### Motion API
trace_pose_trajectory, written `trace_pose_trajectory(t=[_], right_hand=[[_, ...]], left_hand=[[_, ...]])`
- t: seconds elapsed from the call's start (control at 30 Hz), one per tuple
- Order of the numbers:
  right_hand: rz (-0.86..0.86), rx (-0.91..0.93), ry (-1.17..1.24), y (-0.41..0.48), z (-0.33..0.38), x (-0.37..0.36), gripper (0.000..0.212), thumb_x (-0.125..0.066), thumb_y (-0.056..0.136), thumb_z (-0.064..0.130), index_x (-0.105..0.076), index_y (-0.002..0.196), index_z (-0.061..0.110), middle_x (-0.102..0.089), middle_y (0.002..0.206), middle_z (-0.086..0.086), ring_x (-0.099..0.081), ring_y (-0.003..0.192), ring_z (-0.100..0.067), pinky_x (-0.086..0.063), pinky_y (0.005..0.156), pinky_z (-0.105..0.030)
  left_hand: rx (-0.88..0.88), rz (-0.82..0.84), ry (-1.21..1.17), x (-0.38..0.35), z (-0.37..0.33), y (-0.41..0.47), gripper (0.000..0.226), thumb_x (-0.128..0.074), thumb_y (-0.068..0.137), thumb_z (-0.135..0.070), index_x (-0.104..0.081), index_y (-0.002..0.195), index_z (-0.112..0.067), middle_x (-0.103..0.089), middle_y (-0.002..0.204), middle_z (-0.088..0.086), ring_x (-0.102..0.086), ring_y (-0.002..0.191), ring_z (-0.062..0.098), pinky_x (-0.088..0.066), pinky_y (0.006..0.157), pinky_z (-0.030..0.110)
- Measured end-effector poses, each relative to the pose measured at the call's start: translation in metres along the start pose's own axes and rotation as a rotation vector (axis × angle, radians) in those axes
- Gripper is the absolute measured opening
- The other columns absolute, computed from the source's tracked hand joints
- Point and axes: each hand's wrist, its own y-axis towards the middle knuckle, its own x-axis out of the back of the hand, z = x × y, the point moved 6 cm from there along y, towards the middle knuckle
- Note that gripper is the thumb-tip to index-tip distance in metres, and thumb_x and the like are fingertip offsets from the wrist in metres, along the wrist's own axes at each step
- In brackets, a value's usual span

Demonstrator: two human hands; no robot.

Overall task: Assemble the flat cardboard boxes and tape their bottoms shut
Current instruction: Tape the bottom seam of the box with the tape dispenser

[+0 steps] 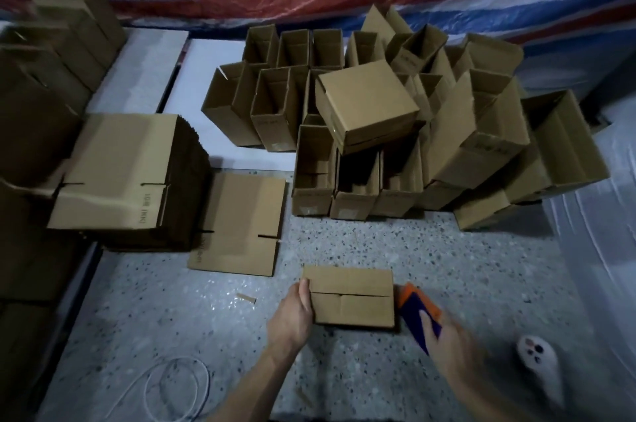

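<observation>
A: Where do we have the box [349,296]?

B: On the floor [344,239], right in front of us. Its bottom flaps are folded down and meet along a seam across the middle. Our left hand [296,311] grips its left edge, fingers curled round the side.

A: And the right hand [447,349]?

B: It holds the tape dispenser [418,309], the blue and orange one, just beside the box's right edge. The hand is blurred, so we cannot tell how each finger lies, only that they wrap the tool.

A: How will the box handle?

B: Light and hollow, we judge. It looks stiff along the creases, but the flaps would give if we lean on them. It may slide on the smooth floor under the dispenser's pull, so we should brace it at the side wall and corner, not on the middle of a flap.

A: And around us?

B: The stack of flat boxes [117,173] sits to our left, with a single flat box [241,225] beside it, and the pile of assembled boxes [378,132] stands behind
</observation>
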Motion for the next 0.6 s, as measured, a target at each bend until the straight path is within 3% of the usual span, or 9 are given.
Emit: trace_pose_trajectory(t=[0.1,0.13,0.17,0.23,0.33,0.4,0.47,0.53,0.6], right_hand=[[-0.065,0.147,-0.022,-0.022,-0.002,-0.016,0.031,-0.066,0.089,0.031,-0.066,0.081,0.001,-0.065,0.063,-0.017,-0.064,0.052,-0.029,-0.054,0.058,-0.036],[-0.087,0.205,-0.065,-0.030,0.000,-0.026,0.031,-0.067,0.086,0.031,-0.065,0.086,0.001,-0.067,0.069,-0.017,-0.067,0.058,-0.030,-0.054,0.060,-0.037],[0.027,0.219,-0.115,-0.038,0.001,-0.045,0.039,-0.060,0.090,0.036,-0.064,0.104,0.000,-0.071,0.088,-0.016,-0.071,0.076,-0.028,-0.055,0.072,-0.037],[0.170,0.139,-0.113,-0.053,-0.004,-0.073,0.066,-0.044,0.100,0.048,-0.034,0.147,0.003,-0.056,0.138,-0.008,-0.056,0.124,-0.018,-0.040,0.103,-0.032],[0.239,0.058,-0.100,-0.055,-0.007,-0.079,0.079,-0.038,0.101,0.051,-0.008,0.156,0.002,-0.036,0.155,-0.005,-0.037,0.141,-0.017,-0.027,0.113,-0.029],[0.340,0.035,-0.087,-0.054,-0.002,-0.071,0.081,-0.041,0.099,0.056,-0.014,0.155,0.004,-0.036,0.154,-0.006,-0.038,0.141,-0.020,-0.031,0.112,-0.030],[0.352,-0.039,-0.003,-0.049,0.003,-0.050,0.068,-0.042,0.095,0.063,-0.043,0.137,0.010,-0.051,0.138,-0.008,-0.051,0.127,-0.023,-0.043,0.101,-0.031],[0.185,-0.122,0.078,-0.045,0.011,-0.019,0.048,-0.047,0.094,0.057,-0.056,0.110,0.013,-0.062,0.115,-0.010,-0.059,0.108,-0.025,-0.048,0.089,-0.033],[-0.023,-0.202,0.317,-0.042,0.023,0.008,0.031,-0.059,0.095,0.040,-0.057,0.105,0.011,-0.063,0.109,-0.015,-0.058,0.103,-0.029,-0.044,0.082,-0.035]], left_hand=[[-0.002,-0.004,0.004,-0.002,0.005,0.004,0.060,-0.010,0.103,-0.057,-0.057,0.122,-0.026,-0.067,0.120,0.002,-0.061,0.110,0.023,-0.037,0.083,0.032],[0.001,0.002,0.005,-0.003,0.006,0.004,0.061,-0.010,0.103,-0.057,-0.057,0.124,-0.025,-0.066,0.121,0.003,-0.061,0.112,0.024,-0.036,0.084,0.032],[0.002,0.007,0.007,-0.004,0.007,0.005,0.062,-0.009,0.103,-0.057,-0.057,0.126,-0.024,-0.066,0.122,0.004,-0.061,0.113,0.025,-0.036,0.084,0.033],[-0.003,0.008,0.016,-0.003,0.007,0.007,0.065,-0.008,0.103,-0.058,-0.056,0.128,-0.023,-0.065,0.124,0.005,-0.060,0.115,0.027,-0.037,0.086,0.035],[-0.013,0.011,0.011,-0.005,0.008,0.007,0.066,-0.008,0.102,-0.059,-0.056,0.129,-0.022,-0.065,0.124,0.006,-0.060,0.116,0.028,-0.038,0.088,0.037],[-0.009,0.021,0.010,-0.004,0.009,0.006,0.065,-0.008,0.102,-0.059,-0.056,0.128,-0.022,-0.065,0.124,0.006,-0.060,0.116,0.028,-0.037,0.087,0.036],[-0.004,0.037,-0.008,-0.004,0.009,0.007,0.065,-0.009,0.101,-0.061,-0.056,0.126,-0.024,-0.065,0.123,0.005,-0.060,0.114,0.028,-0.037,0.086,0.036],[-0.005,0.061,-0.020,-0.005,0.009,0.008,0.065,-0.009,0.100,-0.063,-0.055,0.125,-0.025,-0.065,0.122,0.003,-0.060,0.113,0.026,-0.038,0.086,0.036],[-0.001,0.079,-0.015,-0.005,0.009,0.008,0.066,-0.008,0.098,-0.064,-0.055,0.124,-0.025,-0.065,0.122,0.002,-0.060,0.113,0.026,-0.039,0.087,0.036]])
